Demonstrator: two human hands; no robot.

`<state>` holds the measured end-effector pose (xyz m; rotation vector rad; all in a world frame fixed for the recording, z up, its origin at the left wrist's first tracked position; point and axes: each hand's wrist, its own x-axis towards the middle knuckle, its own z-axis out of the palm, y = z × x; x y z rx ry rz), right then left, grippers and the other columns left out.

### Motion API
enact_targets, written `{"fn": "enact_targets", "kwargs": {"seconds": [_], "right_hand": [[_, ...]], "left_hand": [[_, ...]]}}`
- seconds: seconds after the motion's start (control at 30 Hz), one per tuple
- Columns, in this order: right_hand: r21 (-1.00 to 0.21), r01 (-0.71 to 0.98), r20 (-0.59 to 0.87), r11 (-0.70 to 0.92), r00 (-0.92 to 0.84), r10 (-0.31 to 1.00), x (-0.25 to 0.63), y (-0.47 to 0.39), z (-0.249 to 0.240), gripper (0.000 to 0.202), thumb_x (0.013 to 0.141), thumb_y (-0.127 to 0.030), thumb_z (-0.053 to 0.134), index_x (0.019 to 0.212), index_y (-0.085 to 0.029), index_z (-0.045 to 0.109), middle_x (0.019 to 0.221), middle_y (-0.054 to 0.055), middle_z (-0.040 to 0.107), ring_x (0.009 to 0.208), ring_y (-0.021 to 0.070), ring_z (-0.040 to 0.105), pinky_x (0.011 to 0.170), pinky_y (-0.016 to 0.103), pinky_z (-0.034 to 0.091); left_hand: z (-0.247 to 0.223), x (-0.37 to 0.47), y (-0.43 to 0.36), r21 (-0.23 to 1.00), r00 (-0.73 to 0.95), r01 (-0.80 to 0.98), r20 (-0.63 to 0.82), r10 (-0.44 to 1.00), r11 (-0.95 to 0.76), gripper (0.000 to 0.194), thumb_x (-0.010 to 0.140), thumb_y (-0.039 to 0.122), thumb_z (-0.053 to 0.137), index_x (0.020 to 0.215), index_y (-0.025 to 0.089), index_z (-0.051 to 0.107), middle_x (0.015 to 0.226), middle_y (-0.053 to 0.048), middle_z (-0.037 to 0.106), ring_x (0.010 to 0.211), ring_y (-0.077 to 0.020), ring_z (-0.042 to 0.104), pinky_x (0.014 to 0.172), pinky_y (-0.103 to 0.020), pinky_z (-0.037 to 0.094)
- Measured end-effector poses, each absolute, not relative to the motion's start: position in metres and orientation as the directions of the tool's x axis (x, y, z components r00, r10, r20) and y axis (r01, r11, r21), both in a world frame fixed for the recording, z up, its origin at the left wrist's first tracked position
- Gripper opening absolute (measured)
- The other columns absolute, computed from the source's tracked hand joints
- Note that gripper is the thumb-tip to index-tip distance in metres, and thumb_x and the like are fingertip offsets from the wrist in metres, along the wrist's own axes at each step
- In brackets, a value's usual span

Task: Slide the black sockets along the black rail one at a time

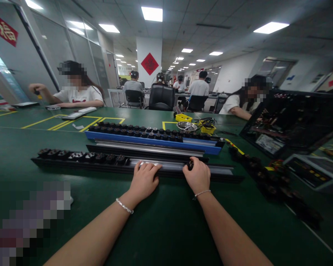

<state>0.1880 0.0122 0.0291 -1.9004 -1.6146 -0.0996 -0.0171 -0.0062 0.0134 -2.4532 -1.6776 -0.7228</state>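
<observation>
right of the middle of the black rail [170,166], a worker's right hand [199,176] is clasping a small black piece [190,164]; the left hand [144,180] is resting splayed on the rail. similar pieces [83,157] are filling its left portion, the remainder lying mostly bare.

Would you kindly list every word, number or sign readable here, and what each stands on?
"福", on the red sheet at upper left.
Too blurred to read: the red diamond on the pillar; the white label on the black case; the yellow marks on the grey box.
None readable: the black rail and the piece in the right hand.
</observation>
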Motion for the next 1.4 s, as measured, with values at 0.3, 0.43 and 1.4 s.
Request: {"fn": "enact_targets", "kwargs": {"seconds": [0.3, 0.43, 1.4], "right_hand": [[-0.421, 0.904, 0.414, -0.074, 0.264, 0.871, 0.191, 0.012, 0.03, 0.035, 0.076, -0.028, 0.048, 0.108, -0.018, 0.056, 0.098, 0.008, 0.064, 0.099, 0.0225, 0.055, 0.095, 0.037, 0.03], [-0.417, 0.905, 0.41, -0.087, 0.273, 0.87, 0.194, 0.012, 0.03, 0.034, 0.076, -0.028, 0.048, 0.108, -0.017, 0.057, 0.098, 0.009, 0.064, 0.1, 0.0232, 0.055, 0.095, 0.037, 0.03], [-0.418, 0.896, 0.391, -0.152, 0.328, 0.86, 0.209, 0.01, 0.033, 0.033, 0.076, -0.027, 0.047, 0.106, -0.017, 0.059, 0.097, 0.009, 0.065, 0.099, 0.0235, 0.055, 0.095, 0.038, 0.03]], "left_hand": [[0.013, -0.017, -0.006, 0.199, 0.287, 0.895, 0.43, 0.856, -0.4, 0.043, 0.078, 0.022, 0.051, 0.12, 0.032, 0.052, 0.106, -0.001, 0.063, 0.106, -0.0215, 0.052, 0.107, -0.048, 0.019], [0.013, -0.017, -0.006, 0.195, 0.288, 0.895, 0.433, 0.854, -0.401, 0.042, 0.078, 0.022, 0.051, 0.119, 0.031, 0.053, 0.106, -0.001, 0.063, 0.105, -0.0217, 0.053, 0.106, -0.048, 0.02], [0.014, -0.018, -0.006, 0.192, 0.289, 0.897, 0.427, 0.857, -0.398, 0.043, 0.078, 0.023, 0.051, 0.12, 0.032, 0.053, 0.107, -0.002, 0.064, 0.105, -0.0218, 0.053, 0.107, -0.048, 0.02]]}}
